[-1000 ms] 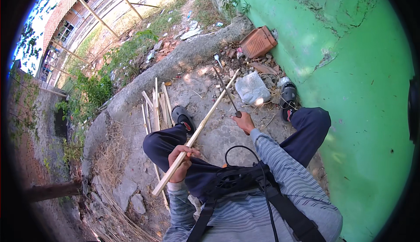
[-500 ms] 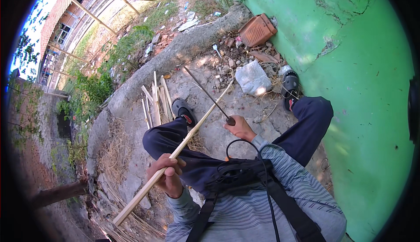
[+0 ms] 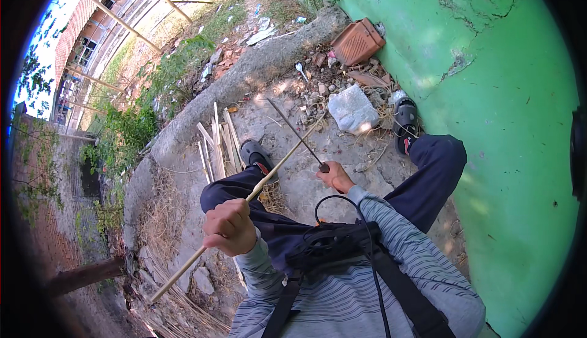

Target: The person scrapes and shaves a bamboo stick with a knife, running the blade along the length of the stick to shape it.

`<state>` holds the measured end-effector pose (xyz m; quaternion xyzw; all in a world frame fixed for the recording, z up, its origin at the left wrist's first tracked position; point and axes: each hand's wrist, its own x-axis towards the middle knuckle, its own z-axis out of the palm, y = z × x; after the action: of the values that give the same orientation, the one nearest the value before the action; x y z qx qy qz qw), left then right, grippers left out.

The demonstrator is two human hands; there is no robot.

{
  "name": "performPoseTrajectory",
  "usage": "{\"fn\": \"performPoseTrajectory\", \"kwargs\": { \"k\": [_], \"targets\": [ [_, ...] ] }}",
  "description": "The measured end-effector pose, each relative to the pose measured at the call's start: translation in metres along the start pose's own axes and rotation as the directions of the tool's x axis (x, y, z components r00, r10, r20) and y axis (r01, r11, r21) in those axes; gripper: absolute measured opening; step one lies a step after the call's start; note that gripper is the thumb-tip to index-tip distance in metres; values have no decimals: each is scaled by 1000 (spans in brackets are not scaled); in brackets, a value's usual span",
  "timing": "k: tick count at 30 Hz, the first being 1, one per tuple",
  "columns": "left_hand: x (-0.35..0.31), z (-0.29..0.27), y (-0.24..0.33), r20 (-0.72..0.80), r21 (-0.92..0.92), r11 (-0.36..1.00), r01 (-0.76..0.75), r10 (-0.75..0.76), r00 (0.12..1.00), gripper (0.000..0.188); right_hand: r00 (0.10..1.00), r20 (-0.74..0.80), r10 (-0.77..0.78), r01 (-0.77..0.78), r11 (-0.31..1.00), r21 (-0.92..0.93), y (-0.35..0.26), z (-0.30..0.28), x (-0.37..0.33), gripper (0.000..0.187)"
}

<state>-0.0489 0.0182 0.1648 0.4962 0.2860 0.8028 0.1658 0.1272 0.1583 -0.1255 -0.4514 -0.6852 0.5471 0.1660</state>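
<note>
My left hand (image 3: 231, 227) is closed in a fist, knuckles up, around a long pale bamboo strip (image 3: 263, 185). The strip slants from the lower left up toward the stones ahead, with a knobby joint just beyond my fist. My right hand (image 3: 335, 177) grips the dark handle of a long knife (image 3: 293, 130), whose thin dark blade points away and to the left. Blade and strip cross near the strip's far end; whether they touch I cannot tell. More split pale strips (image 3: 219, 142) lie on the ground beside my left shoe (image 3: 257, 156).
A green wall (image 3: 501, 154) stands close on the right. A white block (image 3: 353, 110) and a tipped orange-brown pot (image 3: 358, 42) lie ahead among rubble. A low concrete kerb (image 3: 244, 74) curves round the left. A black cable (image 3: 373, 246) hangs over my lap.
My left hand has rolled over from fingers up to knuckles up, turning the strip, which now looks narrower. The blade's tip has shifted slightly right.
</note>
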Motion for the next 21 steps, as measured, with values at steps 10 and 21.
{"fn": "performPoseTrajectory", "kwargs": {
  "k": [10, 21],
  "targets": [
    [-4, 16, 5, 76, -17, 1000, -18, 19, 997, 64, 998, 65, -17, 20, 999, -45, 10, -3, 9, 32],
    [-13, 9, 6, -76, -5, 999, -38, 37, 996, 58, 997, 62, -43, 43, 999, -10, 28, 12, 16, 34]
  ]
}}
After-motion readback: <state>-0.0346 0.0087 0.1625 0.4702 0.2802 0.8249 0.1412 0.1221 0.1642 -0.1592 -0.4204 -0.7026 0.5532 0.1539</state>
